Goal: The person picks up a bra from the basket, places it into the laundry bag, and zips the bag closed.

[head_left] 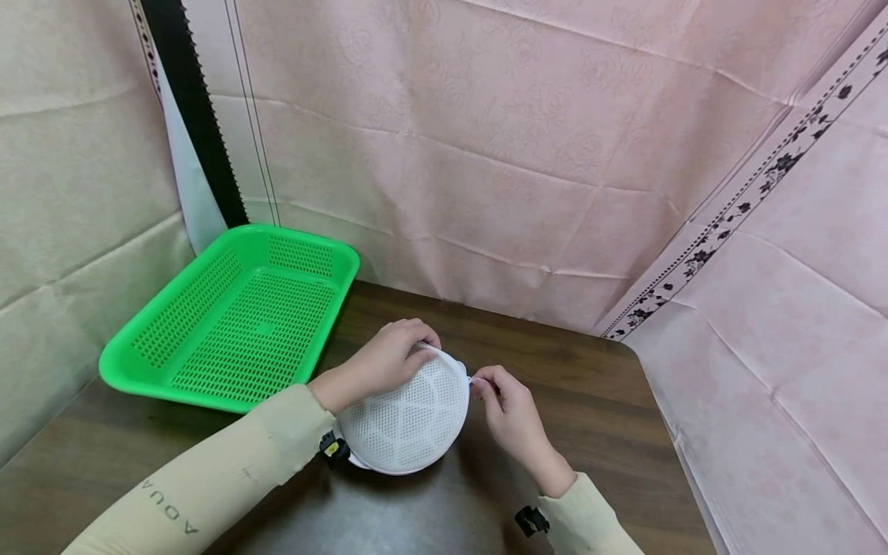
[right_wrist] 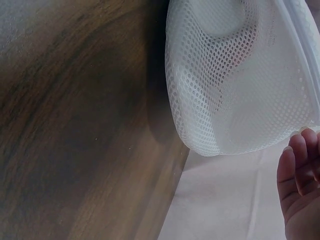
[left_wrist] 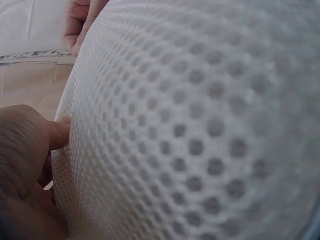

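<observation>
A round white mesh laundry bag (head_left: 409,420) is held above the table, tilted, with a zipper band along its edge in the right wrist view. My left hand (head_left: 394,358) grips its upper rim, the thumb (left_wrist: 60,132) lying on the mesh. At the right end of the rim, my right hand (head_left: 509,408) pinches a small piece with thumb and index finger, apparently the zipper pull. In the right wrist view, the other fingers (right_wrist: 287,172) of that hand are near the bag's edge. Inside the translucent mesh (right_wrist: 240,85), I cannot make out any contents.
A green plastic basket (head_left: 340,258) with slotted sides stands at the left, close to my left forearm. The brown wood-grain table (head_left: 590,370) meets pink cloth curtains (head_left: 472,193) at the back and right. A small black device sits at each wrist.
</observation>
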Available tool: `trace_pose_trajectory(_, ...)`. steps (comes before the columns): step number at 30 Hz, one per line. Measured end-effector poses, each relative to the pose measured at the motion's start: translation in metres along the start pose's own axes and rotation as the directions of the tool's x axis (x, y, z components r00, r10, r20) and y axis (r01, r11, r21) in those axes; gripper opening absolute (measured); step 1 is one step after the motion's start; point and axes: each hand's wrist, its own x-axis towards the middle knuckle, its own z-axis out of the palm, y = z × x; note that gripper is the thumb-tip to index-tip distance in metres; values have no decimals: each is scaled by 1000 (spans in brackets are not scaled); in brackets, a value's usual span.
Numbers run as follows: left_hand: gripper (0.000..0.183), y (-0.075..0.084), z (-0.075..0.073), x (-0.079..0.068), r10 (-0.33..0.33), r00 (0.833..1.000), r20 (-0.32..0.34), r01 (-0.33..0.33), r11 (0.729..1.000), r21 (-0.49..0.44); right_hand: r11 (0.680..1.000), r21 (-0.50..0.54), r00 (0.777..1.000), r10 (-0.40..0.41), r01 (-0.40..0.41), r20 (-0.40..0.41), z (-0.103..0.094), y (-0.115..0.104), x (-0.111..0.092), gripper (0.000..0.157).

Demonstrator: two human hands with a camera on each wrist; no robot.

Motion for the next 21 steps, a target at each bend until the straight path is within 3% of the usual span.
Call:
trace_pose_trajectory(10, 4, -2, 0, 0, 34, 999, -16, -34, 999, 1, 1000, 3, 1000, -2, 2, 5, 2, 0, -1, 6)
trace_pose_trajectory(21, 4, -4, 0, -1, 22, 1000, -22, -22, 1000, -9, 1000, 0, 1000, 4, -4, 13, 2, -1, -2, 7)
